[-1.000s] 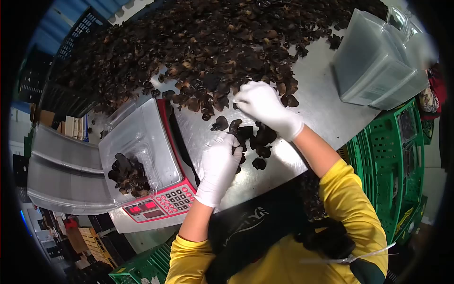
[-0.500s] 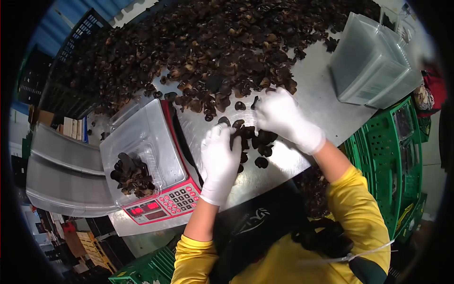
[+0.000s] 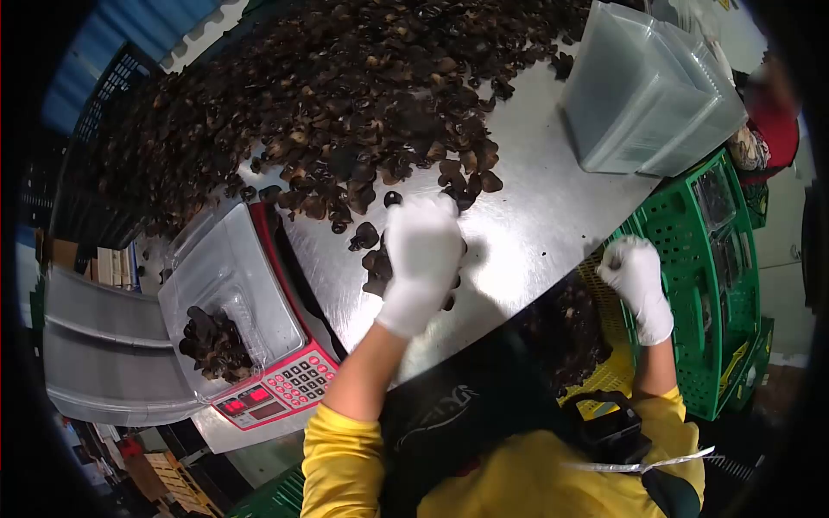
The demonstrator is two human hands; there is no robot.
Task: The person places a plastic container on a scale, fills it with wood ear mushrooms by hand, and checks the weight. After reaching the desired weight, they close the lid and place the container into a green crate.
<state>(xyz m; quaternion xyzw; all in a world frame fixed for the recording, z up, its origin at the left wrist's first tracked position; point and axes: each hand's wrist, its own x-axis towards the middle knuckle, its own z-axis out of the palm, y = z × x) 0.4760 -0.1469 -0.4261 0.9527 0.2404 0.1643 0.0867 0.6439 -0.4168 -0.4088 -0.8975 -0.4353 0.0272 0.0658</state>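
Note:
Over a small cluster of dark wood ear mushrooms (image 3: 377, 269) on the metal table, my white-gloved left hand (image 3: 423, 255) is bent down. It is blurred, and its fingers are mostly hidden beneath it. My right hand (image 3: 637, 281), also gloved, is out past the table edge, above a yellow basket (image 3: 615, 367) holding more dark mushrooms. Its fingers are curled in; whatever they may hold does not show. At left, a clear plastic tray (image 3: 244, 321) with mushrooms in it rests on a red and grey digital scale (image 3: 294, 380).
A large mushroom heap (image 3: 345, 104) covers the far side of the metal table (image 3: 527, 207). Stacked clear trays (image 3: 639, 95) stand at the right corner. Green crates (image 3: 691, 233) are beside the table. A person in red (image 3: 771, 121) is at far right.
My right hand has left the table and moved right and down, over the yellow basket. My left hand has shifted up and right onto the small cluster. The whole view has shifted slightly.

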